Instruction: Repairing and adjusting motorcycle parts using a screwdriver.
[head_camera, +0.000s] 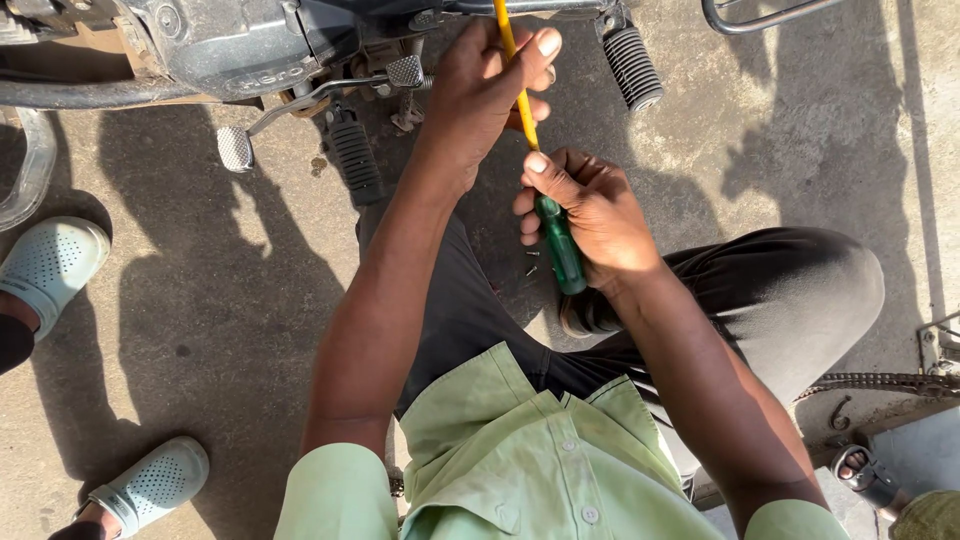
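The person squats on a concrete floor (220, 330) beside the underside of a motorcycle (230, 45), looking down at both hands. The right hand (590, 215) is clenched around the green handle of a screwdriver (558, 245), thumb pressed along the top of the handle where it meets the shaft. The yellow shaft runs up and slightly left from that grip toward the machine. The left hand (485, 85) is closed around the shaft higher up, fingers wrapped over it and thumb lying alongside, close under the motorcycle frame; the tip of the tool is hidden behind the hand and the top edge of the view.

Just left of the left hand a gear lever (300, 105) with a ribbed pedal end sticks out, and below it hangs a black rubber footrest (355, 155). A second ribbed footrest (632, 65) stands to the right of the hands. A few small screws (532, 262) lie on the floor near the green handle. At the left edge, another person's feet wear pale perforated sandals (50, 262). A drive chain (885, 382) lies on the floor at the far right.
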